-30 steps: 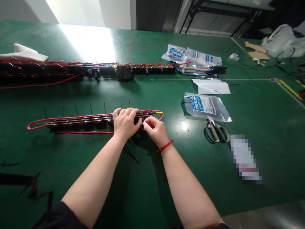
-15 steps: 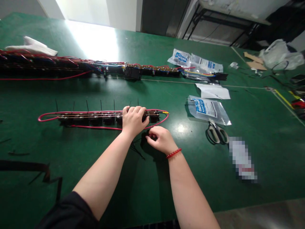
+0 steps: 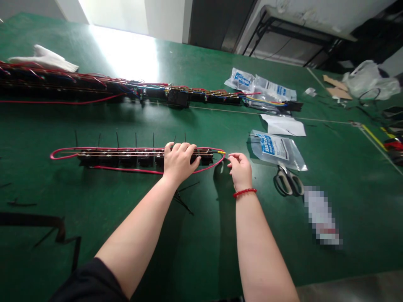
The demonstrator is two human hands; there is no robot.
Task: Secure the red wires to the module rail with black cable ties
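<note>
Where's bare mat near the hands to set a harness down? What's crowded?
Bare green mat runs between the lower wire harness and the upper wire harness, and between the right forearm and the scissors. Crowded: the plastic bags at the upper harness's right end, and around the left hand.

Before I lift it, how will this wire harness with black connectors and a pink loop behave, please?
The harness will likely flop, since its pink wire loop curves loosely. Its black connectors probably weigh more than the wires, so lifted by one end it may twist.
</note>
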